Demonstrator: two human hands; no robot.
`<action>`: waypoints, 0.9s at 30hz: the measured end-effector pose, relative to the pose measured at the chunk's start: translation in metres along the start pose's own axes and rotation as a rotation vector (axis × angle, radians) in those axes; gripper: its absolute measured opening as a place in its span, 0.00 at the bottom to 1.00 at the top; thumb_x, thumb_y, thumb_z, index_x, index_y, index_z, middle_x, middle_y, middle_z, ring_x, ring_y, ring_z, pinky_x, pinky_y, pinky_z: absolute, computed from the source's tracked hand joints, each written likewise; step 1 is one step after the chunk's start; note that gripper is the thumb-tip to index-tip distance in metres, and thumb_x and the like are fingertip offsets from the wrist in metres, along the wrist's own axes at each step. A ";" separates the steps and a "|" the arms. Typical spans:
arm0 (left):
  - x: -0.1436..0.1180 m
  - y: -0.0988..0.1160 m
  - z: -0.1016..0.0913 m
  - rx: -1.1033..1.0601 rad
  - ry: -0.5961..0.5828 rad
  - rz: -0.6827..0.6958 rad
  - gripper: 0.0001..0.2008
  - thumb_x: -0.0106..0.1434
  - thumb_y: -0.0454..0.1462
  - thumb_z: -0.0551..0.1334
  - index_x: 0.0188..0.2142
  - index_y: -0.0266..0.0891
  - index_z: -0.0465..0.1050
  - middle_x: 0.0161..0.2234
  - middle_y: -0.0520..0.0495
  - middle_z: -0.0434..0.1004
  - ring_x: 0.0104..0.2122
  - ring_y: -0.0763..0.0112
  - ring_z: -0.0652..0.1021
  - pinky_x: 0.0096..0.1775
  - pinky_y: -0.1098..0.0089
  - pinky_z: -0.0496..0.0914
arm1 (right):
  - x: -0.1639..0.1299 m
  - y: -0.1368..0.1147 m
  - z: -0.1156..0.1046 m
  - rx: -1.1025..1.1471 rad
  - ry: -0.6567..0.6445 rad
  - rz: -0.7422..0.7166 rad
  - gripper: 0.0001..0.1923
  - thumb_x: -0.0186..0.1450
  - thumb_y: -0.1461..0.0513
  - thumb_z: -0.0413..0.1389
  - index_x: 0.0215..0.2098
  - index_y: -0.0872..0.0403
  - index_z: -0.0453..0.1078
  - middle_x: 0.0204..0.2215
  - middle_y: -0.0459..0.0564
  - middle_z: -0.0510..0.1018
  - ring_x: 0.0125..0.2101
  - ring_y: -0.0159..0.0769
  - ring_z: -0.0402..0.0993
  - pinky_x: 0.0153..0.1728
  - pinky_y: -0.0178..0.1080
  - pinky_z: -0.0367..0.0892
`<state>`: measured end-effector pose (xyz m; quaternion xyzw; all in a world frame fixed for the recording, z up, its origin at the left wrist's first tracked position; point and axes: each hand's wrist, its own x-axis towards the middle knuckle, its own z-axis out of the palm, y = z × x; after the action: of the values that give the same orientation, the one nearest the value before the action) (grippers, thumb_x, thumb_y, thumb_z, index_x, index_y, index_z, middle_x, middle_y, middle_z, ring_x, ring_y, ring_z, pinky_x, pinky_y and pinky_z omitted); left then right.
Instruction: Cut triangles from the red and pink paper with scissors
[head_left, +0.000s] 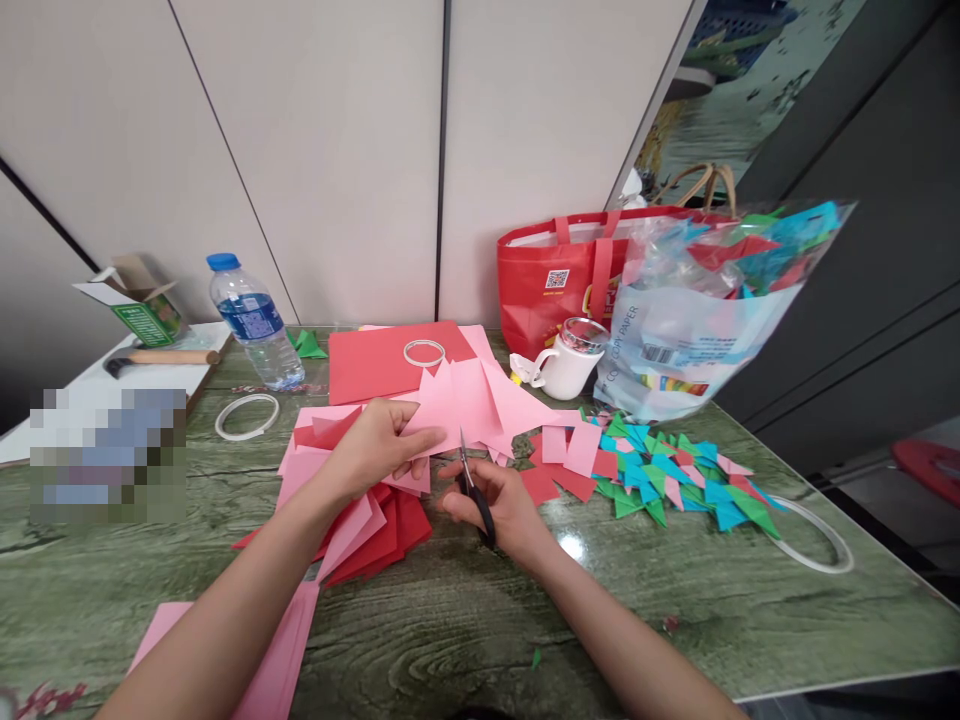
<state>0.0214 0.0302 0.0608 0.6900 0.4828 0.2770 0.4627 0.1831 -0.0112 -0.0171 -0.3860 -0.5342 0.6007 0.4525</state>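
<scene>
My left hand [382,445] pinches the lower left edge of a creased sheet of pink paper [480,395], thumb on top. My right hand [495,500] is closed on a pair of scissors [476,505] with black handles, blades pointing up at the lower edge of that sheet. Whether the blades are apart I cannot tell. Below and left of my left hand lies a loose pile of folded red and pink papers [397,535]. Small red and pink pieces [581,450] lie to the right, beside a heap of blue and green folded paper triangles [667,475].
Red sheets [367,365] lie behind, with a tape roll [424,352] on them. Around stand a water bottle [255,325], a white mug [568,365], a red bag [532,290] and a filled plastic bag [675,350]. More tape rolls [246,417] and a hammer-like tool [169,357] lie at the sides.
</scene>
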 end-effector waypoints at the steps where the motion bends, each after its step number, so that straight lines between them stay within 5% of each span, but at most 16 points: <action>1: 0.000 0.000 0.000 -0.001 0.001 -0.002 0.15 0.55 0.40 0.60 0.18 0.36 0.60 0.11 0.56 0.64 0.12 0.81 0.62 0.17 0.77 0.54 | 0.000 0.000 0.000 -0.007 0.003 -0.001 0.18 0.50 0.54 0.63 0.34 0.56 0.69 0.20 0.44 0.72 0.19 0.28 0.63 0.22 0.33 0.58; 16: -0.001 0.001 0.001 -0.037 0.008 -0.017 0.15 0.54 0.41 0.61 0.18 0.37 0.60 0.11 0.56 0.63 0.12 0.81 0.61 0.16 0.78 0.53 | 0.000 0.005 0.002 0.006 0.036 0.042 0.17 0.49 0.51 0.62 0.30 0.55 0.68 0.16 0.45 0.72 0.14 0.28 0.63 0.17 0.33 0.60; 27: 0.000 0.000 0.010 -0.097 -0.079 -0.033 0.12 0.55 0.38 0.59 0.19 0.36 0.63 0.11 0.57 0.63 0.11 0.82 0.61 0.15 0.79 0.54 | 0.002 0.001 -0.001 -0.010 0.056 -0.037 0.20 0.47 0.53 0.64 0.33 0.55 0.66 0.24 0.46 0.75 0.26 0.33 0.70 0.28 0.35 0.65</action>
<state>0.0296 0.0262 0.0569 0.6689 0.4616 0.2651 0.5189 0.1838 -0.0092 -0.0178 -0.3950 -0.5313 0.5785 0.4765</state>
